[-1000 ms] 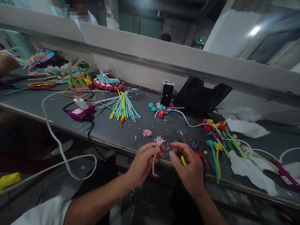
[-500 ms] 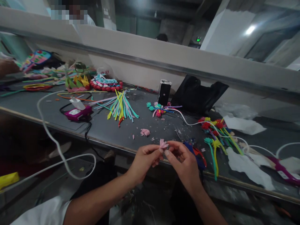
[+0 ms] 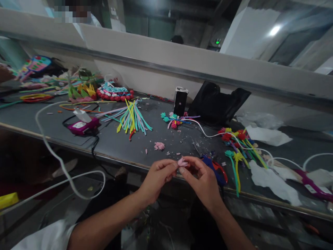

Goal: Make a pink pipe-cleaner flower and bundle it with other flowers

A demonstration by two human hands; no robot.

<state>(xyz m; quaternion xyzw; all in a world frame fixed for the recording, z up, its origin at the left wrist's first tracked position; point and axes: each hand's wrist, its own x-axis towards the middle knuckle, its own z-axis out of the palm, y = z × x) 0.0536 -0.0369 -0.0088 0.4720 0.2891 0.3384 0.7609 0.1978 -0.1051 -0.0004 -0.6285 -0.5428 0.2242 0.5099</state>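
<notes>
My left hand [image 3: 155,179] and my right hand [image 3: 201,180] meet at the near edge of the grey worktable [image 3: 117,144]. Both pinch a small pink pipe-cleaner flower [image 3: 181,162] between thumb and fingertips; its stem is hidden behind my left fingers. A loose pink tuft [image 3: 159,146] lies on the table just beyond my left hand. Blue and red handled scissors [image 3: 217,169] rest right behind my right hand.
A fan of coloured pipe cleaners [image 3: 132,119] lies mid-table. Finished flowers with green and yellow stems [image 3: 238,146] sit to the right, beside white paper scraps [image 3: 274,185]. A black bag [image 3: 217,104], a small black box [image 3: 180,100], a magenta device [image 3: 82,125] and a white cable [image 3: 56,156] are also here.
My right hand closed in from the right onto the flower head. Both hands lowered slightly, and the pink stem that hung below my left hand is no longer visible.
</notes>
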